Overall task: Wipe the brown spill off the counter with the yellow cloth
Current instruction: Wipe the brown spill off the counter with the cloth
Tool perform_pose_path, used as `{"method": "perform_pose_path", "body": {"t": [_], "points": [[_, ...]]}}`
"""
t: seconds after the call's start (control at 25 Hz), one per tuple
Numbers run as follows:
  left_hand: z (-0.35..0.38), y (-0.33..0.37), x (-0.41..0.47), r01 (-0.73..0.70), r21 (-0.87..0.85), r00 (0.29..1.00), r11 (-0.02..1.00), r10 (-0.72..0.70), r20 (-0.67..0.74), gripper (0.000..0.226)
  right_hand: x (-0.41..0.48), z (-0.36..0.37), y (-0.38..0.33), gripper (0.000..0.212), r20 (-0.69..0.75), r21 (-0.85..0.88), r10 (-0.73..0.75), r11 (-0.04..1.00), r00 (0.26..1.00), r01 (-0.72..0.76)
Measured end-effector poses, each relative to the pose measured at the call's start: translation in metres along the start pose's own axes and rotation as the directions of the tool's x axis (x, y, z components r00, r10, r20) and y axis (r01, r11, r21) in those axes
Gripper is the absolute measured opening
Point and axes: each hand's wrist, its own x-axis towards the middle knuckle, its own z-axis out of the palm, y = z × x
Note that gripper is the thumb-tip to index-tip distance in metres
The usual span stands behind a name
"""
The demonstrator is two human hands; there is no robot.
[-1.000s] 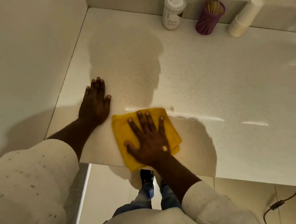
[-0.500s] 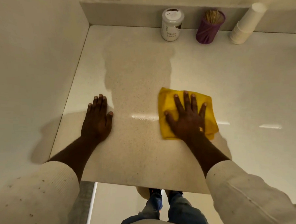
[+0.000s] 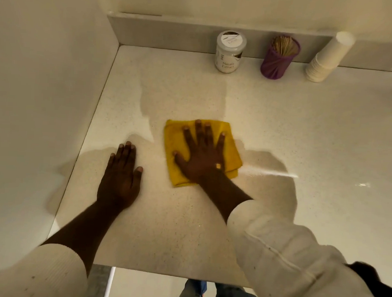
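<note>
Our right hand (image 3: 201, 157) presses flat, fingers spread, on the folded yellow cloth (image 3: 178, 170) mid speckled cream counter (image 3: 305, 122); left hand (image 3: 120, 178) braces, nothing gripped. Best use firm overlapping strokes.

I see a pale speckled counter (image 3: 305, 131) meeting a wall on the left and a low backsplash at the rear. Along the back stand a white-lidded jar labelled Masala Extract (image 3: 229, 52), a purple holder of toothpicks (image 3: 279, 59) and a leaning stack of paper cups (image 3: 327, 58). Mid-counter lies a folded yellow cloth (image 3: 174, 151) under my right hand (image 3: 201, 157); my left hand (image 3: 120, 178) rests flat beside it, apart.
</note>
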Motion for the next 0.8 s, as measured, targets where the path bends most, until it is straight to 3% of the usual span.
{"method": "perform_pose_path", "body": {"t": [0.12, 0.32, 0.56, 0.8], "points": [[-0.001, -0.001, 0.001, 0.012, -0.005, 1.000, 1.000, -0.012, 0.004, 0.069, -0.023, 0.012, -0.020, 0.085, 0.000, 0.031, -0.112, 0.993, 0.994, 0.112], [-0.002, 0.002, 0.002, 0.022, 0.025, 0.999, 0.999, -0.023, 0.032, 0.069, -0.065, 0.011, 0.012, 0.083, -0.057, 0.031, -0.120, 0.992, 0.991, 0.122], [-0.008, 0.013, 0.006, 0.042, 0.075, 0.996, 0.996, -0.047, 0.077, 0.073, -0.065, -0.009, 0.103, 0.082, -0.119, -0.026, 0.072, 0.997, 0.990, -0.075], [0.006, 0.096, 0.064, -0.139, 0.027, 0.989, 0.990, 0.137, 0.059, 0.069, -0.021, -0.030, 0.169, 0.083, -0.122, -0.028, 0.270, 0.961, 0.955, -0.275]]}}
